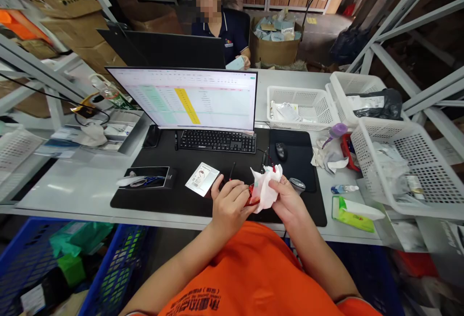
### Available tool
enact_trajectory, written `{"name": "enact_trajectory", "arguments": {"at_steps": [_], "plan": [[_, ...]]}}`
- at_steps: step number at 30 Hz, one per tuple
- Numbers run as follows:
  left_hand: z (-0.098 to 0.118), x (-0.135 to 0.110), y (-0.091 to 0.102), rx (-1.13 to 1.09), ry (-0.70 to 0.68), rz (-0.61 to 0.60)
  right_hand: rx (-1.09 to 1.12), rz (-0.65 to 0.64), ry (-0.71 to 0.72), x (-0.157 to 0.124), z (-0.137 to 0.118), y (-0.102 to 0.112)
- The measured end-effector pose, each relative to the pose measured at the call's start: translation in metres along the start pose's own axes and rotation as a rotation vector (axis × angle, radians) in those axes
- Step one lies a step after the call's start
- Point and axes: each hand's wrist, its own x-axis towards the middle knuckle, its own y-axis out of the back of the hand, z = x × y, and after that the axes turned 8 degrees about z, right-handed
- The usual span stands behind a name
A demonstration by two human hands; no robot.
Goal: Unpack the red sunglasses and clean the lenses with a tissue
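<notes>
My left hand [228, 202] is closed on a pair of red-framed glasses [251, 195], fingers curled round the frame. One thin dark temple arm sticks up behind the hands. My right hand [286, 197] pinches a crumpled white wipe [266, 184] against the glasses. Both hands hover over the front of a black desk mat [188, 195]. A small white packet with a printed picture [202, 179] lies on the mat just left of my left hand.
A monitor [188, 98], keyboard [217, 140] and mouse [280, 150] stand behind the hands. White baskets [398, 137] fill the right side; a green-white box [353, 213] lies near them. A black tray with scissors [147, 178] sits left. Another person sits opposite. Blue crates [72, 267] stand below.
</notes>
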Motion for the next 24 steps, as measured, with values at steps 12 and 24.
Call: {"name": "enact_trajectory", "arguments": {"at_steps": [12, 24], "plan": [[-0.013, -0.004, 0.007, -0.053, 0.023, -0.175, -0.067, 0.048, -0.063, 0.007, -0.012, 0.061], [-0.016, 0.010, 0.015, -0.124, -0.239, -0.405, -1.043, -0.117, 0.672, -0.035, -0.068, 0.065]]}}
